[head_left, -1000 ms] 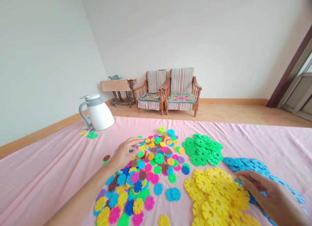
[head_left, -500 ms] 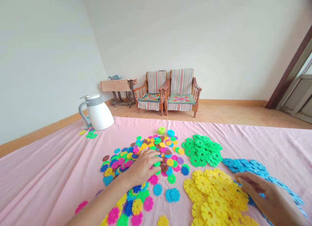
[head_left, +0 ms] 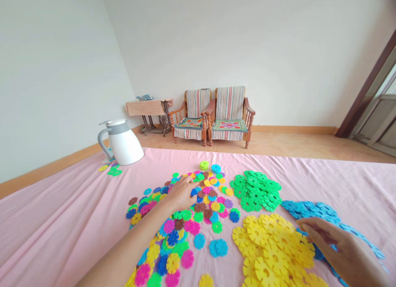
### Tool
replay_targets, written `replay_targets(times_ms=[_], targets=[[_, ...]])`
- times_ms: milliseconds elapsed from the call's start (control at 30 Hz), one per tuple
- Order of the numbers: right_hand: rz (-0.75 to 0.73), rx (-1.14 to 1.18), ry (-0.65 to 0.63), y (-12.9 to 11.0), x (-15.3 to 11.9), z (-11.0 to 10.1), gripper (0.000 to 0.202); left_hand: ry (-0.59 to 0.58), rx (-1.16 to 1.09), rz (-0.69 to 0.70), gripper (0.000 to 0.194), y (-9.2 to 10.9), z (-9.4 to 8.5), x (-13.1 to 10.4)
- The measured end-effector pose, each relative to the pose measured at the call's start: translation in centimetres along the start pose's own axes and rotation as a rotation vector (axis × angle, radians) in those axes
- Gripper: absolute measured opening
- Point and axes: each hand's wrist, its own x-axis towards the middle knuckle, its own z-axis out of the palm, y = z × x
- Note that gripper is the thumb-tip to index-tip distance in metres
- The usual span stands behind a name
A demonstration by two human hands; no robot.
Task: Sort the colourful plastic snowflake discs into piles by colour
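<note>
My left hand reaches over a mixed pile of small plastic flower-shaped discs in many colours. Its thumb and forefinger are apart, with a blue disc showing between them; I see no grip on it. At the right, my right hand is curled beside a heap of yellow discs and over the blue discs. Thumb and forefinger come close together there; what they hold, if anything, is hidden. A heap of green discs lies behind the yellow one.
A white and grey jug stands at the back left of the pink cloth, with a few discs beside it. A lime disc stack and a light-blue one sit behind the pile. Beyond are two wooden armchairs.
My left hand has moved a little away from me and left over the mixed pile, uncovering discs nearer me. My right hand has stayed almost still.
</note>
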Motion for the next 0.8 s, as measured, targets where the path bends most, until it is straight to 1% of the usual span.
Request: replay_targets(times_ms=[133,267,367,433,467,500,533,600,633,667,733,800], targets=[[-0.016,-0.028,-0.012,0.0,0.0,0.0,0.036,-0.020,-0.011,0.020,0.034,-0.3,-0.3,0.4],[-0.026,-0.035,-0.019,0.2,0.0,0.0,0.034,-0.041,-0.029,0.049,0.025,-0.5,-0.7,-0.1],[-0.031,-0.038,-0.031,0.3,0.0,0.0,0.033,-0.023,-0.034,0.036,0.019,0.0,-1.1,-0.9],[-0.034,-0.036,-0.034,0.3,-0.1,0.0,0.032,-0.003,-0.077,0.050,0.018,1.1,-1.7,-1.7],[-0.033,-0.036,-0.033,0.3,-0.1,0.0,0.031,-0.009,-0.123,0.080,0.017,1.8,-2.0,-2.3],[-0.032,-0.036,-0.028,0.3,0.0,0.0,0.031,-0.031,-0.192,0.124,0.014,2.8,-2.4,-3.0],[-0.035,-0.036,-0.029,0.3,0.0,-0.1,0.030,-0.085,-0.252,0.181,0.016,3.8,-2.6,-3.8],[-0.044,-0.038,-0.039,0.3,0.0,-0.1,0.030,-0.201,-0.320,0.299,0.036,5.8,-3.0,-5.5],[-0.047,-0.040,-0.044,0.4,0.1,-0.1,0.031,-0.247,-0.323,0.358,0.042,6.7,-3.1,-6.4],[-0.048,-0.041,-0.044,0.4,0.1,-0.1,0.032,-0.291,-0.315,0.413,0.042,7.5,-3.2,-7.1],[-0.038,-0.039,-0.028,0.4,0.1,-0.1,0.034,-0.333,-0.275,0.480,0.037,8.4,-3.2,-8.3],[-0.026,-0.032,-0.016,0.4,0.1,-0.1,0.036,-0.304,-0.209,0.458,0.028,8.5,-3.1,-8.9]])
